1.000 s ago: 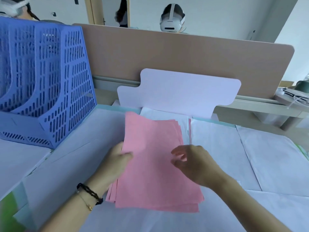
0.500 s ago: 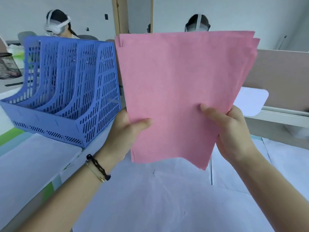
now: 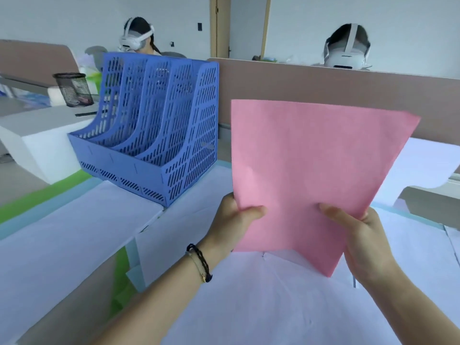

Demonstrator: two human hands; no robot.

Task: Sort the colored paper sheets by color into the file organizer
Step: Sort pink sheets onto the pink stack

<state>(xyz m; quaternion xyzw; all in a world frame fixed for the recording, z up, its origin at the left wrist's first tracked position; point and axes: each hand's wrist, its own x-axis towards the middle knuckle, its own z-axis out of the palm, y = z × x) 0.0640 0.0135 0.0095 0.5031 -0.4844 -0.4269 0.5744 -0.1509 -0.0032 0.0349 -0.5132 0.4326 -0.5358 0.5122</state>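
I hold a stack of pink paper sheets (image 3: pixel 306 170) upright in the air over the table, right of centre. My left hand (image 3: pixel 234 220) grips its lower left edge, thumb on the front. My right hand (image 3: pixel 358 235) grips the lower right edge, thumb across the front too. The blue perforated file organizer (image 3: pixel 154 135) stands to the left of the sheets on the table, its slots opening toward me; they look empty from here.
White sheets (image 3: pixel 249 307) cover the table. A brown divider panel (image 3: pixel 336 90) runs behind the sheets. A black mesh pen cup (image 3: pixel 73 89) and a white box (image 3: pixel 39 143) sit left of the organizer. Two persons with headsets sit beyond the divider.
Both hands picked the pink stack off the table and raised it upright. Since half a second ago the stack sits lower and further right of the organizer, and the view has turned left.
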